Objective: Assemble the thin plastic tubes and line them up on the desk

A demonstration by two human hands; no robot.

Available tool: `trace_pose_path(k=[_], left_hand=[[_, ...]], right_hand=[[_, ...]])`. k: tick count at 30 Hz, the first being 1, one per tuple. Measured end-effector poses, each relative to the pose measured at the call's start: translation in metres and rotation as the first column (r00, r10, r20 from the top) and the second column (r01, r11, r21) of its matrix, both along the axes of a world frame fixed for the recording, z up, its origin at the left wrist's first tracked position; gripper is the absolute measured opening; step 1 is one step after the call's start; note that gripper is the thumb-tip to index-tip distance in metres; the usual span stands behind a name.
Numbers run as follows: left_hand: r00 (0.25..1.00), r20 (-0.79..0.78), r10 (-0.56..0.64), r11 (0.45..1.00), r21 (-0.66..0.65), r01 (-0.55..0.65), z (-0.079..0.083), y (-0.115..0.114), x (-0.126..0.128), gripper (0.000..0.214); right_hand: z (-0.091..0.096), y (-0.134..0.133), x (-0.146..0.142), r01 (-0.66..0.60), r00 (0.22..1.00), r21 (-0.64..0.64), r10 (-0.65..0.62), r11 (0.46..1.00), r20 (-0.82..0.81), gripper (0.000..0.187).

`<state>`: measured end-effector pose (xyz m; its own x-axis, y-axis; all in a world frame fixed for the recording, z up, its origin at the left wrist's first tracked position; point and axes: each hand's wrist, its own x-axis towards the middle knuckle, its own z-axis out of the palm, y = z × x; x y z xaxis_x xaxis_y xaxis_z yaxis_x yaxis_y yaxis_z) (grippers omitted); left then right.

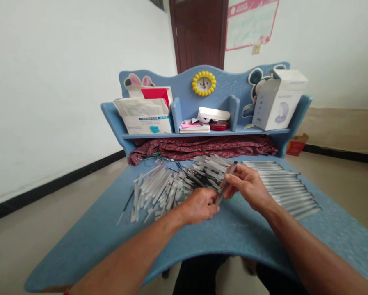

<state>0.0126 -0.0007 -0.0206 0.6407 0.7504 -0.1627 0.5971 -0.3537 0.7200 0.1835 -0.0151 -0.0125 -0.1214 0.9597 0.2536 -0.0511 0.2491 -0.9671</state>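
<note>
A slim translucent pen [226, 185] with a dark tip at its upper end slants between my two hands. My right hand [243, 184] pinches its upper part between thumb and fingers. At the lower end, my left hand [200, 205] closes its fingertips round the pen. Behind and left of the hands lies a loose heap of frosted pen barrels [156, 184], mixed with dark thin pen parts [199, 178]. To the right of my right hand, several pens [285, 188] lie side by side in a neat row. My left palm is hidden.
The blue desk [233, 241] curves inward at its front edge. A checked cloth [202, 146] lies under the rear shelf [245, 132]. On the shelf stand a mask box [149, 123], a red round tin [219, 126] and a white carton [277, 100]. A yellow clock [204, 83] is above.
</note>
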Motion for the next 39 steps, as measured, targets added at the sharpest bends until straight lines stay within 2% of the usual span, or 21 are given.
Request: trace_pose_path(k=[3, 5, 6, 8, 9, 11, 13, 15, 17, 20, 24, 27, 30, 34, 39], left_hand=[[0.997, 0.07, 0.037, 0.997, -0.075, -0.032, 0.003, 0.0, -0.001, 0.011], [0.993, 0.094, 0.071, 0.994, -0.09, -0.063, 0.007, 0.001, -0.002, 0.011], [0.993, 0.086, 0.08, 0.994, -0.086, -0.072, 0.01, 0.001, -0.002, 0.013], [0.993, 0.072, 0.09, 0.994, -0.063, -0.086, 0.015, 0.002, -0.003, 0.015], [0.993, 0.068, 0.096, 0.994, -0.05, -0.092, 0.017, 0.002, -0.003, 0.015], [0.995, 0.048, 0.087, 0.996, -0.02, -0.086, 0.022, 0.003, -0.004, 0.015], [0.996, 0.035, 0.079, 0.997, 0.013, -0.079, 0.025, 0.003, -0.004, 0.014], [0.996, 0.03, 0.081, 0.996, 0.032, -0.082, 0.026, 0.002, -0.005, 0.013], [0.995, 0.033, 0.091, 0.995, 0.029, -0.092, 0.025, 0.003, -0.005, 0.014], [0.995, 0.053, 0.084, 0.996, -0.028, -0.083, 0.022, 0.005, -0.007, 0.016], [0.996, 0.086, 0.028, 0.997, -0.067, -0.022, 0.023, 0.005, -0.009, 0.024], [0.996, 0.088, 0.008, 1.0, -0.025, -0.006, 0.027, 0.003, -0.01, 0.025], [0.995, 0.087, 0.039, 0.999, 0.002, -0.039, 0.032, 0.0, -0.011, 0.023], [0.996, 0.069, 0.061, 0.998, 0.031, -0.063, 0.033, 0.001, -0.011, 0.021], [0.999, 0.026, 0.047, 0.996, 0.077, -0.049, 0.03, 0.004, -0.011, 0.02]], right_hand=[[-0.001, 0.005, 0.003, 0.058, 0.998, -0.014, -0.058, 0.998, 0.032, 0.031], [-0.002, 0.009, 0.006, 0.167, 0.967, 0.039, -0.171, 0.985, 0.186, 0.032], [-0.002, 0.01, 0.008, 0.245, 0.918, 0.104, -0.266, 0.964, 0.296, 0.032], [-0.001, 0.01, 0.009, 0.358, 0.735, 0.309, -0.471, 0.881, 0.488, 0.029], [0.001, 0.009, 0.009, 0.354, 0.633, 0.412, -0.539, 0.84, 0.556, 0.027], [0.005, 0.003, 0.006, 0.226, 0.469, 0.561, -0.593, 0.797, 0.654, 0.028], [0.009, -0.004, 0.001, 0.033, 0.347, 0.605, -0.577, 0.796, 0.74, 0.038], [0.013, -0.011, -0.004, -0.116, 0.244, 0.564, -0.527, 0.817, 0.814, 0.039], [0.016, -0.016, -0.008, -0.195, 0.162, 0.487, -0.461, 0.852, 0.872, 0.031], [0.024, -0.019, -0.01, -0.227, 0.074, 0.392, -0.385, 0.892, 0.92, 0.024], [0.038, -0.019, 0.003, -0.137, -0.066, 0.298, -0.309, 0.945, 0.949, 0.026], [0.044, -0.018, 0.032, 0.026, -0.17, 0.254, -0.246, 0.967, 0.954, 0.026], [0.042, -0.015, 0.071, 0.216, -0.25, 0.21, -0.154, 0.954, 0.956, 0.026], [0.03, -0.011, 0.113, 0.292, -0.28, 0.187, -0.103, 0.938, 0.954, 0.026], [0.019, -0.005, 0.128, 0.295, -0.297, 0.181, -0.09, 0.938, 0.951, 0.026]])
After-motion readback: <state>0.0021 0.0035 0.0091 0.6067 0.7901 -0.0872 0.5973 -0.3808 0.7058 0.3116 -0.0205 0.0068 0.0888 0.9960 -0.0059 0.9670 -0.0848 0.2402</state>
